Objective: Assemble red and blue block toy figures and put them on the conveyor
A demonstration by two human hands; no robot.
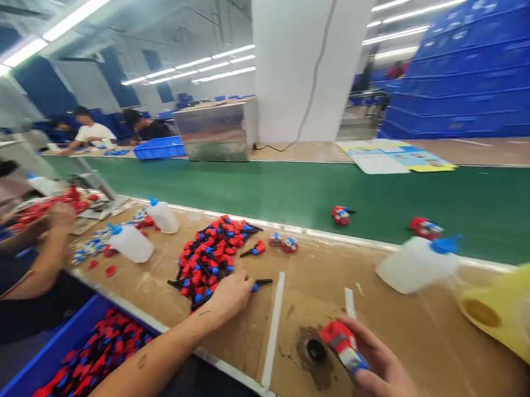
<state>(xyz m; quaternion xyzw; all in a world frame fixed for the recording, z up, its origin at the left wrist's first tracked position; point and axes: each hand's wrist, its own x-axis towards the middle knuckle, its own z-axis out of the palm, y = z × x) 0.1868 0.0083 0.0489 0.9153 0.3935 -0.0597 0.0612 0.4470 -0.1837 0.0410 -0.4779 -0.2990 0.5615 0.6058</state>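
Left hand (229, 294) at lower centre of the frame, curled down onto the near edge of a pile of red, blue and black parts (211, 255), fingertips pinching a black piece with a blue tip (259, 284). Right hand (383, 370) at lower right, clasped around a red, grey and blue toy piece (344, 347). Just left of it, a dark round spot (315, 351) on the brown worktop (416, 337). White squeeze bottle with blue cap (417, 263) at right, near the green conveyor belt (291, 191). Co-worker's arm (37, 260) at far left.

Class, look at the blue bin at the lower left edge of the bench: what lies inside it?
The blue bin holds a heap of red, black and blue small parts. Its floor is covered by them, and the person's left forearm crosses over its right end, hiding that part.
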